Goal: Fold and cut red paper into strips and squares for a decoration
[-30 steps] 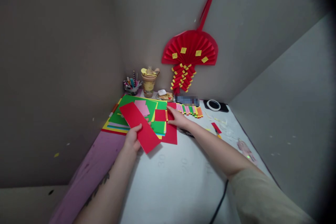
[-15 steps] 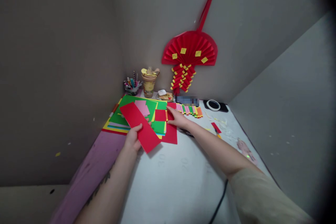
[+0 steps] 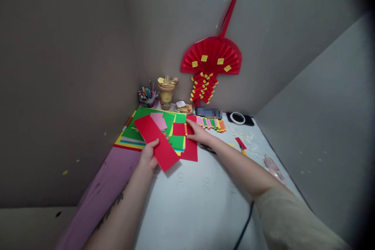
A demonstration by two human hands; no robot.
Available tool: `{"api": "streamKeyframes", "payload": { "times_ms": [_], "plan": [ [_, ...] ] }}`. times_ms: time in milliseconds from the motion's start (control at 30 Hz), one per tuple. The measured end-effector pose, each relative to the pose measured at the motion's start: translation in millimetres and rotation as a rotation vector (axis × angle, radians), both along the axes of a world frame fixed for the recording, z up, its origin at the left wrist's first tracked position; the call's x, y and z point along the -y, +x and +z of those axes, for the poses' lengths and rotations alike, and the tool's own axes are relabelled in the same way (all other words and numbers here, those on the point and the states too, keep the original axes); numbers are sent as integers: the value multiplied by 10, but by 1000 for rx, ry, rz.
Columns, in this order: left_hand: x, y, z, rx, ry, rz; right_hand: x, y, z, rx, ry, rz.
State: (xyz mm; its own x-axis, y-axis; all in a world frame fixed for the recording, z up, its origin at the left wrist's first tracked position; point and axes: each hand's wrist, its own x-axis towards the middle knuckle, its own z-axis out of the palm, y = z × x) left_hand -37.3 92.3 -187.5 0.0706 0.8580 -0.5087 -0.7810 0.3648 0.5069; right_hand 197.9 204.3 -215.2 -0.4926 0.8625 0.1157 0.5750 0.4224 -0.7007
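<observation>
My left hand (image 3: 149,154) grips a long red paper strip (image 3: 157,143), thumb on top and fingers beneath; it tilts across the stack of coloured sheets. My right hand (image 3: 199,133) reaches to the stack's right side, thumb and forefinger apart. Between those fingertips is a narrow orange strip (image 3: 185,129) along the edge of a small red paper piece (image 3: 179,129); whether they press on it I cannot tell. Under both lie green sheets (image 3: 168,116), with pink paper pieces (image 3: 158,120) on top. A larger red sheet (image 3: 191,151) shows below my right hand.
Small coloured paper rolls (image 3: 211,124) line up behind my right wrist. A pen holder (image 3: 147,97), a cup (image 3: 166,95) and a phone (image 3: 245,119) stand or lie at the back. A red fan decoration (image 3: 211,55) hangs on the wall. A black cable (image 3: 245,226) crosses the front.
Both hands and the papers stay almost in place. The camera view has shifted very slightly.
</observation>
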Motion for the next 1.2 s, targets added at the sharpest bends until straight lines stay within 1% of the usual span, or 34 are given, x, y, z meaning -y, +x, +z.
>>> {"api": "streamKeyframes", "payload": {
  "times_ms": [100, 167, 267, 367, 467, 567, 700, 767, 900, 1033, 1200],
  "plan": [
    [12, 9, 34, -17, -11, -9, 87, -10, 80, -103, -26, -14],
    [30, 23, 66, -30, -21, -25, 244, -17, 161, -179, -34, -3],
    [74, 78, 104, -49, -24, -82, 637, -26, 290, -242, -61, 63],
    [134, 179, 97, -54, -15, -172, 1098, -26, 358, -261, -94, 106],
    [201, 304, 57, -36, -9, -245, 1458, -1, 321, -318, -98, 149],
    [271, 417, 31, -11, 22, -304, 1665, 49, 188, -386, -117, 182],
    [343, 520, 40, -12, 75, -391, 1793, 97, -2, -515, -151, 190],
    [359, 551, 44, -46, 119, -378, 1818, 103, -49, -556, -177, 188],
    [371, 572, 35, -97, 175, -337, 1827, 106, -72, -639, -219, 174],
    [396, 565, 32, -122, 207, -362, 1838, 112, -97, -700, -232, 192],
    [425, 567, 45, -130, 251, -361, 1843, 121, -141, -755, -230, 215]
  ]
}}
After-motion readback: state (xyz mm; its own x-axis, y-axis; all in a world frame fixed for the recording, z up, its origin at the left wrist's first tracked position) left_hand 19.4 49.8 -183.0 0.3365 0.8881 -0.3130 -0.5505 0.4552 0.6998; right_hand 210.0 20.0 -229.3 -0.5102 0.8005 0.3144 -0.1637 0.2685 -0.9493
